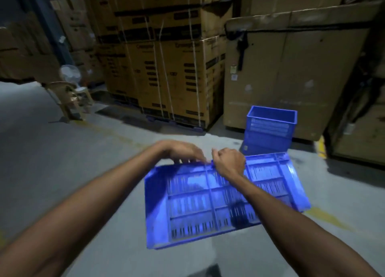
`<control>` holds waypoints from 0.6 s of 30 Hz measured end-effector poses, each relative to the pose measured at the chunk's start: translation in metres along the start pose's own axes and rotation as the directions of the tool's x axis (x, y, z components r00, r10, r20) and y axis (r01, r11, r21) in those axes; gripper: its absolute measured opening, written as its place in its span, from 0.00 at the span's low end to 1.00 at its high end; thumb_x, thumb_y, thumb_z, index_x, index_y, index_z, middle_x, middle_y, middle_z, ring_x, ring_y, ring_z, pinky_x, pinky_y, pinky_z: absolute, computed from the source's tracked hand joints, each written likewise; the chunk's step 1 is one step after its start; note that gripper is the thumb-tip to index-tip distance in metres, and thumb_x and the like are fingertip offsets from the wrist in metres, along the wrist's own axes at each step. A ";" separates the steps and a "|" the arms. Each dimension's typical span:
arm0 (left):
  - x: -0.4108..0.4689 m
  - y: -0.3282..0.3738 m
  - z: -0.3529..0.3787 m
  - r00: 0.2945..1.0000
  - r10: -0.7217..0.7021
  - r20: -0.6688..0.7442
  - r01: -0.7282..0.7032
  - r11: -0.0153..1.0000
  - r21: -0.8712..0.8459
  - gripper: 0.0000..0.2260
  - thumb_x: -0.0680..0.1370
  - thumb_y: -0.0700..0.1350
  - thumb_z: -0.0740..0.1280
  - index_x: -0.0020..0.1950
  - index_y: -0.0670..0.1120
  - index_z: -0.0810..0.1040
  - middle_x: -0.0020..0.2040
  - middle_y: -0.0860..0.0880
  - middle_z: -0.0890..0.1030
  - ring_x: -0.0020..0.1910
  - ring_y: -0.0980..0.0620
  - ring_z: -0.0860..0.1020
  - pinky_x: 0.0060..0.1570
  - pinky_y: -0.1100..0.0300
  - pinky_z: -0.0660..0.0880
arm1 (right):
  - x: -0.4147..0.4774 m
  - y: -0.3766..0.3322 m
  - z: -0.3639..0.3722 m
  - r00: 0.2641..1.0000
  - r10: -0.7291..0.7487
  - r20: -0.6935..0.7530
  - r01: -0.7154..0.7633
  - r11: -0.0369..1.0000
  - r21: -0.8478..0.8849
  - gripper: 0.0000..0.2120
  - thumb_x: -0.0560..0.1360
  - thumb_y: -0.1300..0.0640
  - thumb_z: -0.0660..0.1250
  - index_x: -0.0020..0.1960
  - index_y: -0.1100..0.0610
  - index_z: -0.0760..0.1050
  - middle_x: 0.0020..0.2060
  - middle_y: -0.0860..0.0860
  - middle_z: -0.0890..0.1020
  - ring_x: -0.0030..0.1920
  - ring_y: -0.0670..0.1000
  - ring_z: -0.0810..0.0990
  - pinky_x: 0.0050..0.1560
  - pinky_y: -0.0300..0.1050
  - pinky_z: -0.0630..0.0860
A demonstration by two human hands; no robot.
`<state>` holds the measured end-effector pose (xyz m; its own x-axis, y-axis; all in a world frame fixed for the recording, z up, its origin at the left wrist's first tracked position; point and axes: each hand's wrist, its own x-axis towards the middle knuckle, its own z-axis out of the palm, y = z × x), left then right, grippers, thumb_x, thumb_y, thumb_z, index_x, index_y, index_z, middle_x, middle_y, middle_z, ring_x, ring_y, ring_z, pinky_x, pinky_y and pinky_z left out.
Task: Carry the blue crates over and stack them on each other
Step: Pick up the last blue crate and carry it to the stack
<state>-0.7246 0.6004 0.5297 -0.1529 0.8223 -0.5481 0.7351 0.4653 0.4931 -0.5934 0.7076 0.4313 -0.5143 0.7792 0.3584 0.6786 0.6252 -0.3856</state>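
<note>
A blue slotted crate (pixel 200 206) hangs in front of me above the floor, tipped so its ribbed, slotted face points at the camera. My left hand (pixel 184 152) curls over its far top edge, fingers hooked behind the rim. Beside it, my right hand (pixel 228 162) grips the same far edge near the middle. Farther off, a stack of blue crates (pixel 270 131) stands upright on the floor against a big cardboard box, open side up.
Tall strapped cardboard cartons (pixel 166 68) rise behind, and a large worn carton (pixel 291 72) stands at the right. A plastic chair (pixel 66 101) with a small fan sits at the left. Grey concrete floor (pixel 62 162) stretches left, with a yellow line.
</note>
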 end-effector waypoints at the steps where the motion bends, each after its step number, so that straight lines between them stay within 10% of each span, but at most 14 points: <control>1: 0.025 0.004 0.017 0.999 0.052 0.001 -0.051 0.988 0.145 0.28 0.69 0.65 0.70 0.62 0.48 0.76 0.56 0.49 0.80 0.50 0.49 0.78 0.50 0.54 0.76 | 0.003 0.007 0.001 1.000 -0.020 0.004 0.020 0.997 -0.080 0.26 0.78 0.43 0.53 0.44 0.60 0.82 0.41 0.59 0.84 0.44 0.61 0.82 0.43 0.48 0.73; 3: 0.071 0.003 0.049 0.984 0.167 -0.069 -0.138 0.939 0.315 0.35 0.63 0.64 0.76 0.64 0.47 0.73 0.60 0.49 0.80 0.55 0.49 0.78 0.58 0.54 0.74 | 0.011 0.020 0.001 0.997 -0.068 0.037 0.074 0.970 -0.231 0.24 0.77 0.47 0.53 0.43 0.60 0.82 0.40 0.58 0.85 0.42 0.60 0.82 0.47 0.50 0.72; 9: 0.171 0.038 0.026 0.905 0.368 -0.214 -0.326 0.922 0.210 0.18 0.64 0.57 0.79 0.39 0.48 0.75 0.40 0.45 0.78 0.39 0.49 0.73 0.39 0.57 0.69 | 0.078 0.067 -0.007 0.992 -0.125 0.025 0.122 0.877 -0.464 0.22 0.79 0.49 0.53 0.41 0.58 0.81 0.40 0.57 0.85 0.41 0.58 0.83 0.48 0.51 0.68; 14: 0.254 0.070 -0.049 0.802 0.591 -0.086 -0.574 0.803 0.160 0.18 0.63 0.56 0.78 0.49 0.52 0.80 0.47 0.53 0.81 0.49 0.52 0.79 0.53 0.56 0.73 | 0.168 0.110 -0.010 0.997 -0.070 0.029 0.076 0.908 -0.412 0.27 0.80 0.39 0.51 0.41 0.55 0.79 0.42 0.58 0.84 0.45 0.61 0.81 0.38 0.49 0.66; 18: 0.314 0.074 -0.115 0.833 0.552 -0.044 -0.523 0.810 0.264 0.25 0.62 0.59 0.78 0.41 0.39 0.78 0.31 0.51 0.70 0.31 0.53 0.68 0.34 0.55 0.65 | 0.231 0.143 -0.024 0.959 -0.049 0.278 0.135 0.945 -0.299 0.27 0.74 0.29 0.54 0.35 0.52 0.69 0.36 0.54 0.79 0.44 0.60 0.79 0.36 0.48 0.65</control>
<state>-0.7937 0.9306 0.4716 0.2493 0.9560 -0.1548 0.8499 -0.1393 0.5081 -0.6022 0.9760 0.4791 -0.6723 0.7294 0.1266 0.7285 0.6823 -0.0621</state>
